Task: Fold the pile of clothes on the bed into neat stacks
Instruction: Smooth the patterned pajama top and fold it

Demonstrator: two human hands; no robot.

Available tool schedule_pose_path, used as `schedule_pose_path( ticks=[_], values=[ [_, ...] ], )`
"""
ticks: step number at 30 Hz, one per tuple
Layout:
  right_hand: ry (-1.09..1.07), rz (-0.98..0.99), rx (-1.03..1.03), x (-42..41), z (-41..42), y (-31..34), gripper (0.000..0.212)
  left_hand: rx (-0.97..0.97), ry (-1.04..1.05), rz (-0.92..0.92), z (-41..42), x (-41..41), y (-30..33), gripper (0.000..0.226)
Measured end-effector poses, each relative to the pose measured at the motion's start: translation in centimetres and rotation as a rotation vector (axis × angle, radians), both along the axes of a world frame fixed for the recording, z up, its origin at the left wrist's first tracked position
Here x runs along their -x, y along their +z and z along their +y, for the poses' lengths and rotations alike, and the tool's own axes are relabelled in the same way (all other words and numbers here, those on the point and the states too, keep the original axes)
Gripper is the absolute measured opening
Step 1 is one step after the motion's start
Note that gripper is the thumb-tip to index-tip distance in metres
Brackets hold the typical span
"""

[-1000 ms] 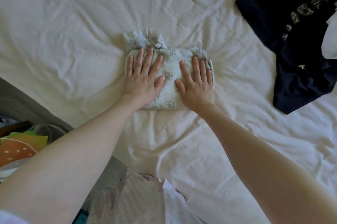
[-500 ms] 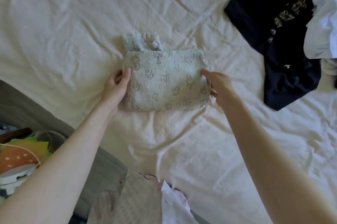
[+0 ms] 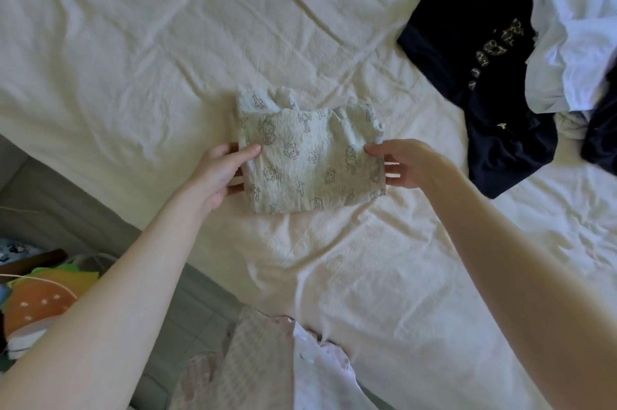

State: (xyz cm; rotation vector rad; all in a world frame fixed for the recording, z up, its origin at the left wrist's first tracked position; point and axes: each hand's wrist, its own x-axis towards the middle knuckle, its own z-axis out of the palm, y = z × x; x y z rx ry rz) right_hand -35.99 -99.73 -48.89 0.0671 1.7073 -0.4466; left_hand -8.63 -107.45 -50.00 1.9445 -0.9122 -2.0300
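Folded garment: Because it was already folded small, the pale printed garment (image 3: 309,159) sat as a tidy square in the middle of the bed (image 3: 133,42), with a bit of loose cloth poking out at its far edge.
Left hand: The left hand (image 3: 220,172) pinched the left side of the square, thumb on top and fingers tucked under.
Right hand: The right hand (image 3: 405,161) pinched the right side the same way, thumb on top and fingers under.
How to lift it: I think both sides should go up together and stay level, so the folds do not fall open.
The loose bit: The bit poking out at the far edge looked like it could flop out, so it may need a tuck before the square joins a stack.
Where to put it: A flat spot on the bed looked best, away from the messy clothes.
Dark shirt: A dark shirt with gold letters (image 3: 484,75) lay unfolded, well apart on the right.
White clothes: Crumpled white clothes (image 3: 574,42) lay partly on top of the dark shirt.
Near edge: A checked pink cloth (image 3: 253,366) lay at the near edge of the bed.
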Motion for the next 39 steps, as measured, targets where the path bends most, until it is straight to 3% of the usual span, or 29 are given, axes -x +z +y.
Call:
schedule_pose_path(
  ticks=[8,15,20,31,34,39],
  values=[
    [-0.108,0.0,0.173,-5.7,7.3,6.2,0.013,-0.008,0.013,0.033,6.0,-4.8,6.6,0.008],
    [-0.214,-0.007,0.174,-13.3,17.0,9.8,0.013,-0.057,-0.078,0.027,12.9,-11.4,11.5,0.014],
    [-0.244,0.021,0.252,-15.5,21.5,13.3,0.009,0.009,-0.089,0.006,16.7,-12.8,14.3,0.005],
    [-0.483,0.215,0.336,-10.3,35.7,21.4,0.011,0.172,-0.364,0.126,25.8,-2.6,21.8,0.005],
    [-0.564,0.229,0.336,-7.8,40.1,22.5,0.019,0.192,-0.451,0.137,28.5,1.7,22.7,0.01],
    [-0.67,0.254,0.358,-1.5,47.0,22.6,0.013,0.221,-0.651,0.161,33.2,10.5,23.5,0.024]
  ],
)
